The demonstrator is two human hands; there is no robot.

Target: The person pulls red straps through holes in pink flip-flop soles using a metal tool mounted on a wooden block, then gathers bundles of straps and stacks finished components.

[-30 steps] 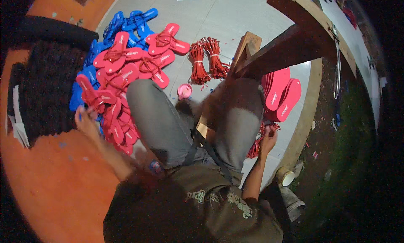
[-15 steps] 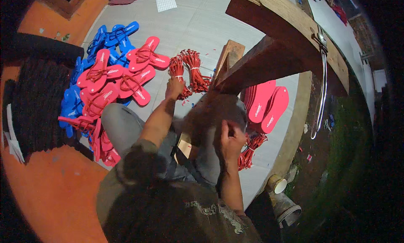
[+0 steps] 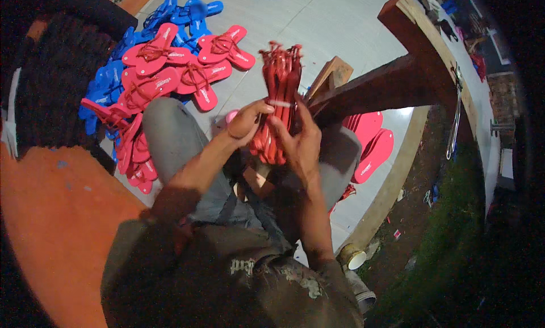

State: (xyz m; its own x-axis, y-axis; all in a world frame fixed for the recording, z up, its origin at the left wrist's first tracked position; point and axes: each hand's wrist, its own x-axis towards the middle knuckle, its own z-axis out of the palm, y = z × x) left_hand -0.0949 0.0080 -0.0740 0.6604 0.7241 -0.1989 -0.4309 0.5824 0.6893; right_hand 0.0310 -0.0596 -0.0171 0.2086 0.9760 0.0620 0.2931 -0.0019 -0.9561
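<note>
Above my lap, a thick bundle of red sandal straps (image 3: 280,75) stands nearly upright, bound round its middle by a white band (image 3: 281,103). My left hand (image 3: 248,122) is closed on its left side, the thumb beside the band. From the right, my right hand (image 3: 302,145) grips the same bundle, its fingers partly hidden behind it. To the left on the floor lies a heap of pink sandals (image 3: 152,89) with red straps, over blue sandals (image 3: 108,78). Whether a second strap bundle lies behind the held one is hidden.
A dark wooden stand (image 3: 374,84) with a thick beam reaches in from the right. Strapless pink soles (image 3: 374,158) lie beside my right knee. A metal rod-like tool (image 3: 454,121) hangs from the beam. Dark stacked sheets (image 3: 57,89) stand at the left; a pale cup (image 3: 355,259) lies lower right.
My left hand has lifted the strap bundle off the floor and brought it over my lap. My right hand has come up from beside my right knee and taken hold of it too.
</note>
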